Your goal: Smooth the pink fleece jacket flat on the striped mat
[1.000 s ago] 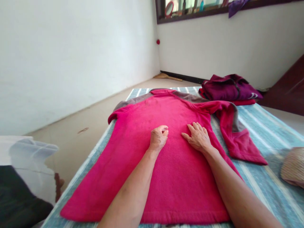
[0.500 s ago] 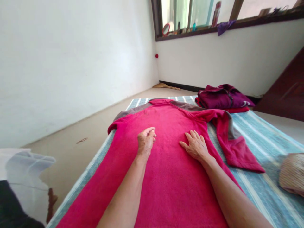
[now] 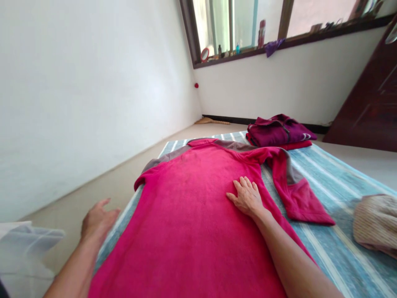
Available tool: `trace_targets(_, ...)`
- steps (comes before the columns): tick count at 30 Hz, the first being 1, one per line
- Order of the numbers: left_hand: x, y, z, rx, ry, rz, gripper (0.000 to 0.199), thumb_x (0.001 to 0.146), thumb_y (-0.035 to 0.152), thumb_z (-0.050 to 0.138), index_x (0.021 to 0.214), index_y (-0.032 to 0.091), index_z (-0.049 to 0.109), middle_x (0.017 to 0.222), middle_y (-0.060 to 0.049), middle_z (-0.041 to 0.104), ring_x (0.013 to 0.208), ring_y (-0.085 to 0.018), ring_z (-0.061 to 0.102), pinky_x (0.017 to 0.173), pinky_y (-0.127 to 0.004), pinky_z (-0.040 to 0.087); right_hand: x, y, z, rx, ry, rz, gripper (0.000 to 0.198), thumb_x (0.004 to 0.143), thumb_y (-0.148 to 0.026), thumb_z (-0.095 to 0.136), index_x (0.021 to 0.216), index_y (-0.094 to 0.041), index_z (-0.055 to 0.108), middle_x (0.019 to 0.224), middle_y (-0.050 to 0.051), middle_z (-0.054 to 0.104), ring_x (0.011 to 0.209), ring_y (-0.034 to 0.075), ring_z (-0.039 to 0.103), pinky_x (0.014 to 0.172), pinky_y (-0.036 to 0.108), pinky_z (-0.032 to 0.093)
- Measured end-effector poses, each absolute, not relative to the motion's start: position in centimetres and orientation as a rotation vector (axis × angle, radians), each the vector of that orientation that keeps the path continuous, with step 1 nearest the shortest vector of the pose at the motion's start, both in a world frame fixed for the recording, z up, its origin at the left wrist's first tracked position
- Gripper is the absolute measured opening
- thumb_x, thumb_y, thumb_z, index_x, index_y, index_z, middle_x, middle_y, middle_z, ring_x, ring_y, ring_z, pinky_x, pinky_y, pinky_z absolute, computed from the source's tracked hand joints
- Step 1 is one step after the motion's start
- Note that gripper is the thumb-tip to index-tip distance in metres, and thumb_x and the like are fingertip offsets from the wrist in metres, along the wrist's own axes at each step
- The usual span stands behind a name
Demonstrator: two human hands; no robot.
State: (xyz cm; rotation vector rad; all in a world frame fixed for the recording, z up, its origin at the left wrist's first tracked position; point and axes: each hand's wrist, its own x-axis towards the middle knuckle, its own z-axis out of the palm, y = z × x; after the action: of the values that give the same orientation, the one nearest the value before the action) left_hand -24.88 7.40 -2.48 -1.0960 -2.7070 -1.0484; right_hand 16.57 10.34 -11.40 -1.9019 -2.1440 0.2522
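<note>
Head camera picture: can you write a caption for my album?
Right hand flat on a pink fleece top; left hand off its edge.

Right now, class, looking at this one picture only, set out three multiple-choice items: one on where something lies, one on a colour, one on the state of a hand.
1. Where does the folded maroon garment pile lie?
A. at the far end of the striped blue mat
B. on the window ledge
C. under the right hand

2. What colour are the shoulder panels of the bright pink fleece top?
A. yellow
B. grey
C. white

3. How is the right hand?
A. clenched in a fist
B. lifted in the air
C. flat on the top, fingers spread

Answers: 1 A, the pile sits beyond the collar; 2 B, grey bands flank the collar; 3 C, the palm presses the fleece while the left hand hovers off the mat's edge.
</note>
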Motion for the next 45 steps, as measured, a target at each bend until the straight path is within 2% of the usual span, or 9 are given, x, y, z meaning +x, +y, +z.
trace_targets(2,-25.2,7.2,-2.8,-1.117,-2.83,-0.72,0.016,0.06,0.03,0.067,0.061,0.022,0.053,0.039,0.007,0.04,0.056,-0.019,0.052,0.053,-0.024,0.04,16.5,10.3,-11.3,-1.904,-2.144,0.252,0.06,0.09,-0.053,0.043,0.135,-0.014,0.048,0.145,0.018,0.036,0.136,0.033,0.026,0.107,0.049,0.02)
trace_targets(4,-24.1,7.5,-3.0,-1.137,-2.853,-0.57,0.017,0.07,0.035,0.058,0.058,0.024,0.054,0.039,0.007,0.041,0.061,-0.02,0.055,0.059,-0.027,0.044,16.5,10.4,-11.3,-1.903,-2.142,0.257,0.06,0.09,-0.054,0.043,0.135,-0.014,0.047,0.145,0.018,0.035,0.136,0.033,0.026,0.107,0.049,0.02)
trace_targets(6,-21.9,8.6,-3.1,-1.287,-2.729,-0.625,0.016,0.072,0.03,0.053,0.057,0.025,0.054,0.044,0.007,0.049,0.067,-0.02,0.059,0.068,-0.032,0.048,16.5,10.3,-11.2,-1.898,-2.14,0.263,0.061,0.09,-0.054,0.042,0.136,-0.013,0.046,0.146,0.019,0.035,0.137,0.032,0.025,0.108,0.049,0.019)
trace_targets(8,-18.8,10.3,-3.2,-1.632,-2.468,-0.827,0.006,0.066,0.023,0.055,0.061,0.025,0.058,0.063,0.005,0.065,0.078,-0.022,0.063,0.078,-0.034,0.049,16.5,10.3,-11.1,-1.903,-2.138,0.276,0.06,0.09,-0.053,0.042,0.136,-0.013,0.046,0.146,0.018,0.035,0.137,0.032,0.025,0.108,0.049,0.018)
trace_targets(11,-12.9,13.3,-4.0,-1.996,-2.248,-0.96,0.004,0.063,0.021,0.059,0.063,0.024,0.061,0.082,-0.001,0.072,0.089,-0.022,0.064,0.088,-0.032,0.047,16.4,10.3,-10.9,-1.907,-2.132,0.289,0.06,0.09,-0.052,0.042,0.136,-0.014,0.046,0.146,0.018,0.035,0.137,0.032,0.024,0.109,0.049,0.018)
trace_targets(15,-4.1,16.6,-5.8,-2.524,-1.96,-1.001,0.012,0.069,0.015,0.057,0.063,0.023,0.064,0.08,-0.002,0.072,0.082,-0.019,0.066,0.083,-0.029,0.048,16.4,10.3,-10.7,-1.885,-2.113,0.3,0.06,0.09,-0.052,0.044,0.136,-0.013,0.047,0.146,0.018,0.035,0.137,0.032,0.024,0.109,0.05,0.018)
trace_targets(23,6.7,21.3,-9.5,-2.699,-1.841,-1.097,0.012,0.072,0.008,0.061,0.072,0.018,0.067,0.082,-0.003,0.072,0.079,-0.015,0.065,0.08,-0.026,0.048,16.3,10.3,-10.8,-1.865,-2.072,0.335,0.061,0.088,-0.05,0.046,0.137,-0.012,0.046,0.147,0.018,0.033,0.139,0.032,0.021,0.11,0.05,0.015)
trace_targets(36,6.4,22.7,-12.5,-2.414,-2.036,-1.55,0.019,0.076,0.009,0.055,0.087,0.018,0.069,0.092,-0.006,0.073,0.087,-0.018,0.067,0.086,-0.031,0.05,16.2,10.6,-10.9,-1.904,-2.065,0.333,0.058,0.088,-0.048,0.047,0.137,-0.017,0.047,0.148,0.016,0.033,0.139,0.031,0.023,0.111,0.049,0.016)
trace_targets(45,4.9,23.1,-12.8,-2.313,-2.177,-1.707,0.019,0.076,0.009,0.056,0.088,0.016,0.069,0.088,-0.007,0.074,0.082,-0.017,0.068,0.08,-0.029,0.052,16.3,10.1,-10.9,-1.968,-2.086,0.295,0.056,0.089,-0.047,0.048,0.137,-0.019,0.047,0.148,0.012,0.034,0.139,0.027,0.024,0.112,0.044,0.019)
